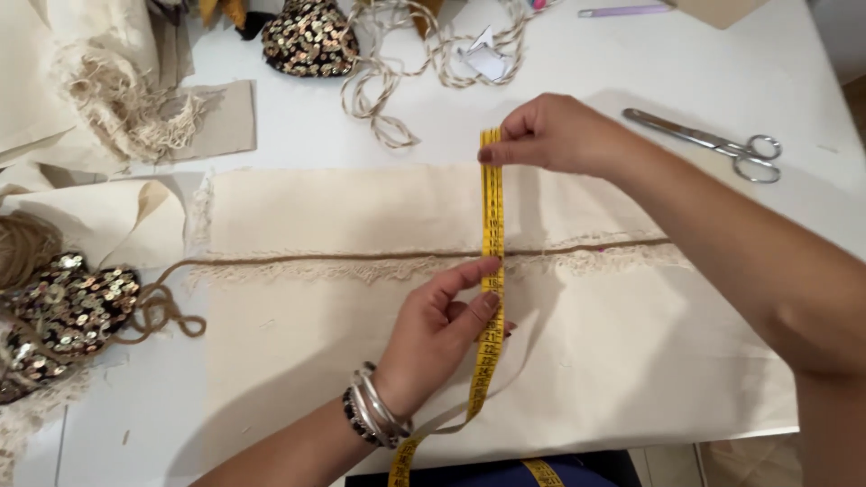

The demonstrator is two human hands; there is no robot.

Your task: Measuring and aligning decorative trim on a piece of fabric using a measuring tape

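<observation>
Stretching straight across the cream fabric panel (361, 361), the yellow measuring tape (492, 216) runs with its long axis from the far side of the tabletop (631, 63) toward the near edge, square to the fringe trim (361, 266) and brown cord (298, 259) it crosses. The right hand (559, 135) pinches the tape's far end shut between thumb and fingertips at the panel's far edge. The left hand (437, 329), bangles on the wrist, presses the tape down just past the trim, fingers curled, thumb on the tape; its loose tail drops over the near edge. Steel scissors (713, 142) lie toward the right edge, well apart. Twine (397, 81) loops near the far edge, beside a sequinned piece (311, 38), possibly a pouch. Another sequinned piece (63, 316) sits at the left edge.
</observation>
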